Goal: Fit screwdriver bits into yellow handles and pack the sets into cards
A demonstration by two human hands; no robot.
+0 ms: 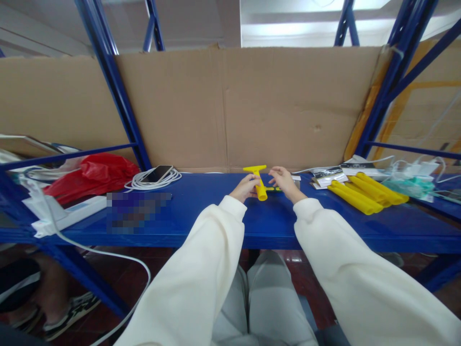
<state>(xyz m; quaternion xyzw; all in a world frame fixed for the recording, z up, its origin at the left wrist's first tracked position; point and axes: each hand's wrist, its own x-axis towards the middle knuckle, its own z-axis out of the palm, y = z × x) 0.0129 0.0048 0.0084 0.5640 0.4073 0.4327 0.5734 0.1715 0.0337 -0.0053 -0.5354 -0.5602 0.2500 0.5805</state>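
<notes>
My left hand [247, 188] is closed around the tubular handle of a yellow T-shaped tool [260, 186]. The tool's flat crosspiece points away from me, and the round handle end faces me. Just to its right, my right hand [285, 182] hovers with bent fingers apart and nothing visible in them. Below and between the hands, a small flat yellow piece [275, 189] with dark marks lies on the blue shelf [201, 211]. Part of it is hidden by the tool and my right hand.
Several yellow tubes [367, 193] lie at the right beside silver-and-white packets [328, 177]. To the left are a phone [157, 174] on a coiled white cable [137, 181], a red plastic bag [97, 175] and a white power strip [86, 211]. Cardboard [273, 105] walls the back.
</notes>
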